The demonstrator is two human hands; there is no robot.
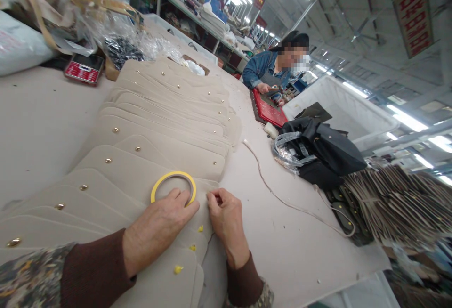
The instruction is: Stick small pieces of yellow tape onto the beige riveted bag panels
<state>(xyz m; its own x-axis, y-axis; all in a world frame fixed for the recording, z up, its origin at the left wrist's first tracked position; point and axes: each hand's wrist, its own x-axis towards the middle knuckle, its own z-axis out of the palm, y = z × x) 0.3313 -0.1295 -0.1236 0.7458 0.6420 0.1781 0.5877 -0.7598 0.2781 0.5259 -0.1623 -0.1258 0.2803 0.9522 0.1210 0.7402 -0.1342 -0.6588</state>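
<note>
Beige panels [165, 131] with small gold studs lie overlapped in a long fan across the table. My left hand [164, 223] rests over them, its fingers curled on a roll of yellow tape [173, 174]. Close to its right, my right hand [226, 216] pinches with thumb and fingers at the edge of a panel. What lies between those fingertips is too small to make out. Bits of yellow tape [178, 269] stick to the nearer panels along their right side, covering spots there.
A black bag [318, 150] and stacked dark panels [391, 204] stand to the right. A pale cord [278, 192] crosses the table [282, 247]. Beyond, a co-worker [263, 70] works over a red board [270, 110]. Plastic wrapping [130, 39] and a red calculator [84, 68] lie at the left.
</note>
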